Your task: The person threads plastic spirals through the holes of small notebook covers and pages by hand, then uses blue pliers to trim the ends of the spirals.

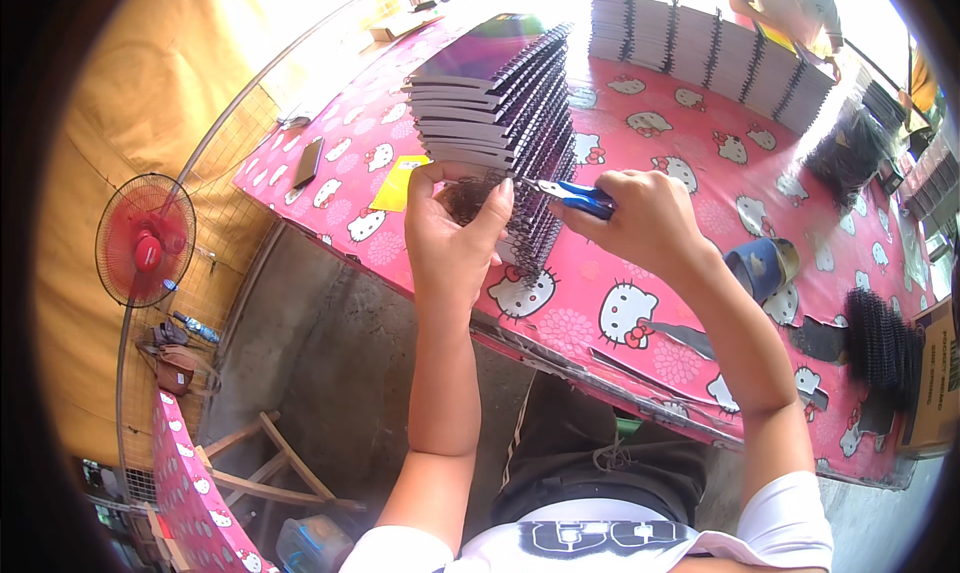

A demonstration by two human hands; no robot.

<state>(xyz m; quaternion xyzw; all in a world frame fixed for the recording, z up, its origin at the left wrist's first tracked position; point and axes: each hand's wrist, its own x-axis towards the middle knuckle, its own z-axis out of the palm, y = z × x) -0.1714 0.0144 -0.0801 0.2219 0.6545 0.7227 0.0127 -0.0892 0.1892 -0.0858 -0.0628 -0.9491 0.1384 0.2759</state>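
Note:
A tall stack of spiral-bound notebooks (470, 113) stands on the table, its black coils facing right and toward me. My left hand (450, 238) is closed at the stack's near end, thumb up against the coils. Within its curled fingers sits a dark tangle of thin, coil-like bits (465, 201). In my right hand (650, 213) is a pair of blue-handled pliers (575, 197), gripped from the right. Their jaws point left and reach the coils beside my left thumb. Whether the jaws touch a coil end is too small to tell.
The table (640, 168) has a pink patterned cover, torn near its front edge. On it are a phone (308, 163), a yellow sheet (398, 183), a blue roll-like item (762, 270), black coils (882, 345) and more notebooks (690, 48). Another person (800, 13) is at the far right.

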